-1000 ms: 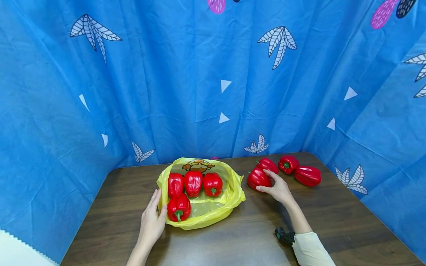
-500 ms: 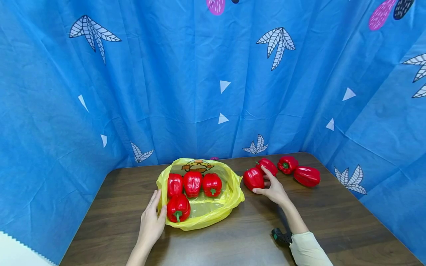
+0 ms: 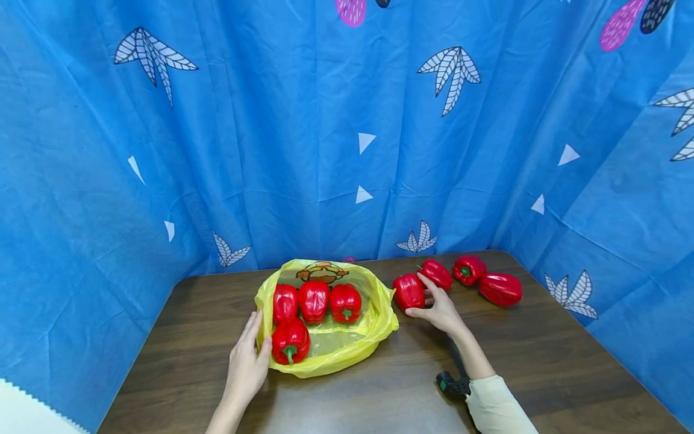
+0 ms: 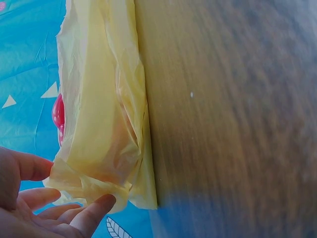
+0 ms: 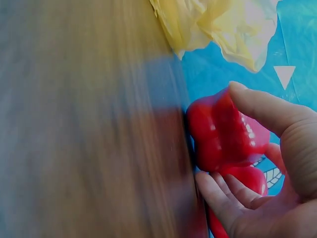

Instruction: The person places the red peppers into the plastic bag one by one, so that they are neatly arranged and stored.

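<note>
A yellow plastic bag (image 3: 347, 360) lies with its mouth wide on the table, and several red bell peppers (image 3: 314, 301) rest inside it. My left hand (image 3: 246, 361) is at the bag's left side, its fingers fairly straight along the outside and its thumb at the rim. Just right of the bag, my right hand (image 3: 441, 310) holds a red bell pepper (image 3: 408, 292) on the table. The right wrist view shows the thumb (image 5: 252, 101) on one side of this pepper and fingers (image 5: 218, 193) on the other.
Behind the right hand lie more red bell peppers (image 3: 468, 269), one close by its fingertips and two farther right. The brown wooden table (image 3: 542, 361) ends at a blue patterned curtain (image 3: 347, 150) at the back and sides.
My right hand has moved left with the bell pepper, bringing it close to the bag's right rim and away from the pepper behind it. The left hand has stayed put.
</note>
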The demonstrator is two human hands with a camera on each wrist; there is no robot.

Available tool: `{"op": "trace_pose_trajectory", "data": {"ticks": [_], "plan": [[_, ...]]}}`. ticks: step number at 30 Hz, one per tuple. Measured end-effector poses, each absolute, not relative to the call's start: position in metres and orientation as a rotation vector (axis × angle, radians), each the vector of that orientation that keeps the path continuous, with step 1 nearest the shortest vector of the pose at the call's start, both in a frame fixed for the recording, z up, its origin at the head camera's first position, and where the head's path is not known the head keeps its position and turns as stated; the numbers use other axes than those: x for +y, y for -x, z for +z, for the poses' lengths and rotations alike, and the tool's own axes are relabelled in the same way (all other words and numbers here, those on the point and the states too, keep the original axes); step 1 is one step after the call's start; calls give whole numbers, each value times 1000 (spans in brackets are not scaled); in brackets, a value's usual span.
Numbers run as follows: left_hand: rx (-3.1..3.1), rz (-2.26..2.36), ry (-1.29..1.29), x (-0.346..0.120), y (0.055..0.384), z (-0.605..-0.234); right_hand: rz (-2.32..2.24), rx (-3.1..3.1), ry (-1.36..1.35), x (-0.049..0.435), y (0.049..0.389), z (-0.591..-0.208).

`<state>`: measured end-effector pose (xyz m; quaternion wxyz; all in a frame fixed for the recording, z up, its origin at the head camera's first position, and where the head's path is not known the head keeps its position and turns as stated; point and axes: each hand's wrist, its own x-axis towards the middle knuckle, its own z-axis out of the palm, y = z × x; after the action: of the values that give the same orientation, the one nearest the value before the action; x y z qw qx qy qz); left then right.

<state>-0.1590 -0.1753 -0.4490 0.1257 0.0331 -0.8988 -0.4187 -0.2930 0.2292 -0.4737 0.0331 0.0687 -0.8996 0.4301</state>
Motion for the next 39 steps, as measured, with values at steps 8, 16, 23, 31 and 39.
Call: {"op": "trace_pose_trajectory", "data": {"ticks": [8,16,23,31,39], "plan": [[-2613,-1222,-89,-175,160,-448,1339,-2734,-179,222,294,-471],[-2619,-1208,-88,-175,161,-448,1311,-2704,-165,218,292,-473],[-2622,-1215,-99,-175,160,-450,1317,-2666,-124,214,292,-475],[-2621,-1223,-103,-175,158,-449,1262,-2729,-151,211,290,-470],[-2610,-1235,-94,-174,158,-449,1233,-2787,-244,215,289,-462]]}}
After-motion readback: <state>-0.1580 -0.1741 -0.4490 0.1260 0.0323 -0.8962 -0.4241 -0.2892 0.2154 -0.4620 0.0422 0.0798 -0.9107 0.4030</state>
